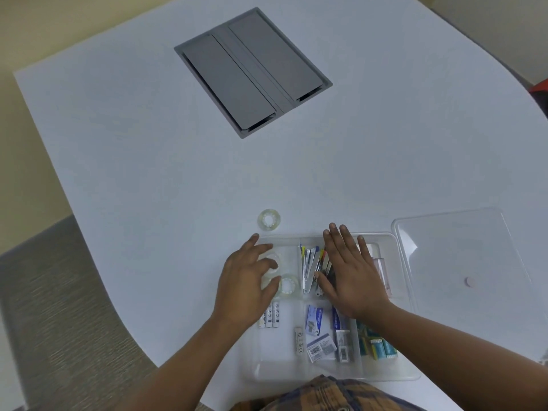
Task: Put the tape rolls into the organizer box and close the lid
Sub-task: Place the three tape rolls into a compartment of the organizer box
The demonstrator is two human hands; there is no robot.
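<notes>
A clear organizer box stands open at the near edge of the white table. One clear tape roll lies on the table just beyond the box's far left corner. Another tape roll lies in the box's far left compartment. My left hand is over that compartment, its fingers curled around a third clear tape roll. My right hand lies flat, fingers spread, over the middle compartment and holds nothing. The clear lid lies flat on the table to the right of the box.
The box also holds staplers, batteries, staple packets and teal packets. A grey cable hatch is set into the table further back. The table edge curves along the left, with grey carpet below.
</notes>
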